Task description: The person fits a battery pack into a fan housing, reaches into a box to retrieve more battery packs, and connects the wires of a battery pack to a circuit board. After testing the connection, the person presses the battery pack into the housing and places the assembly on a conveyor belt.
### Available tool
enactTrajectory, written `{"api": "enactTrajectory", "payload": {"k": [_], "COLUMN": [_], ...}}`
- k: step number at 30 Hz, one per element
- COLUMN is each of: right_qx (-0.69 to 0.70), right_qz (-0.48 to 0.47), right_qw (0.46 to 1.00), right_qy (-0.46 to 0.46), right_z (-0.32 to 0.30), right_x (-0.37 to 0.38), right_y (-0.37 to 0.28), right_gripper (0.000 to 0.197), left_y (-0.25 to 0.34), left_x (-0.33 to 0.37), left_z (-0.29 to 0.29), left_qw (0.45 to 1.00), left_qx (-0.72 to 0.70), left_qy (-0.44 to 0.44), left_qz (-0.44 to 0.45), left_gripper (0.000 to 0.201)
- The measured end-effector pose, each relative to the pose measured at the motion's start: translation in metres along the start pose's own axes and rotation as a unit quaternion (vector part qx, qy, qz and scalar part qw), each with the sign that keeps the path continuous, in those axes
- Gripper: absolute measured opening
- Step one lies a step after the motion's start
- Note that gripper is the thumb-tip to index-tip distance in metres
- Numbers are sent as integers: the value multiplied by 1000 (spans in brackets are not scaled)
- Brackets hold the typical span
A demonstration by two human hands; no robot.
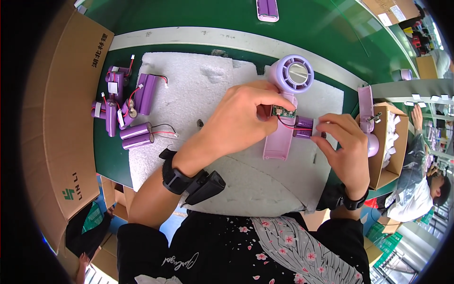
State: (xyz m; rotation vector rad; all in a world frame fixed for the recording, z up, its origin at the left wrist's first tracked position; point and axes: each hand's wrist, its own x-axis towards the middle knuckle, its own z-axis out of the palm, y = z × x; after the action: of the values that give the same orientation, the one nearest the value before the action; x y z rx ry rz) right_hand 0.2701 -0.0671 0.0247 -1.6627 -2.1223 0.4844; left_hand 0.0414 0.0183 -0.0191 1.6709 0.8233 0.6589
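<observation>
A lilac handheld fan (281,75) lies on a white foam sheet, its round head away from me and its opened handle (276,147) toward me. My left hand (241,113) is closed at the top of the handle, thumb and fingers around a small green circuit board (285,111). Red and black wires run from beside the board to a purple battery pack (302,127) just right of the handle. My right hand (347,146) pinches the pack's right end between thumb and fingers. Fingertips partly cover both the board and the pack.
Several purple battery packs (147,94) with leads lie at the left, beside a tall cardboard box (71,113). On the right are another opened lilac fan (366,106) and a small carton (399,137) of white pieces. Another battery-filled handle (267,10) lies far ahead. A co-worker (411,199) is at far right.
</observation>
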Motion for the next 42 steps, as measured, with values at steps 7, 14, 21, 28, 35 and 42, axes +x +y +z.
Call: {"api": "enactTrajectory", "payload": {"k": [7,14,21,28,35,42], "right_qx": [-29,-90,-59,-39,-100,-13], "right_qz": [-8,-20,-18,-22,-62,-27], "right_qw": [999,995,998,999,993,998], "right_qy": [21,30,29,9,-11,-52], "right_z": [7,16,15,9,17,4], "right_x": [-2,-3,-3,0,4,4], "right_y": [-11,-15,-11,-5,-6,10], "right_gripper": [16,14,10,8,13,16], "left_y": [-7,-5,-11,-12,-14,-13], "left_x": [0,0,-1,0,4,1], "left_z": [8,7,8,2,-2,-2], "left_qw": [998,1000,998,1000,999,1000], "left_qx": [-10,-1,-9,-20,-30,-16], "left_qy": [51,10,38,9,-6,-3], "left_qz": [48,13,47,22,25,7], "left_gripper": [31,33,31,32,32,32]}}
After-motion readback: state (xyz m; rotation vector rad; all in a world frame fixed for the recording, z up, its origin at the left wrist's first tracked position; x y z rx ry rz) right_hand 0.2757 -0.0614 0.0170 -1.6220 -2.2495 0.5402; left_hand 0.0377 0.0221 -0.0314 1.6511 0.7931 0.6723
